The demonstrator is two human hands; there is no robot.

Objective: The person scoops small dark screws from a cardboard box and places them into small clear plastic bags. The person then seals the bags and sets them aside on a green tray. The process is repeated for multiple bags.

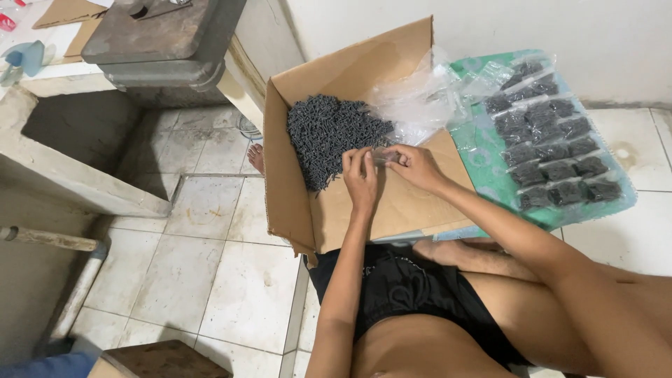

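1. Head view: left hand (pixel 362 176) and right hand (pixel 414 166) pinch a small clear bag (pixel 383 157) between closed fingers, above the cardboard box (pixel 392 203). Best keep its mouth spread and level.
2. The bag looks thin and transparent, just beside the heap of dark screws (pixel 329 133).

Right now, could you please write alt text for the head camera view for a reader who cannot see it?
A seated person's left hand and right hand hold a small clear bag over an open cardboard box with a pile of small dark screws. Filled bags lie in rows on a green tray beside it.
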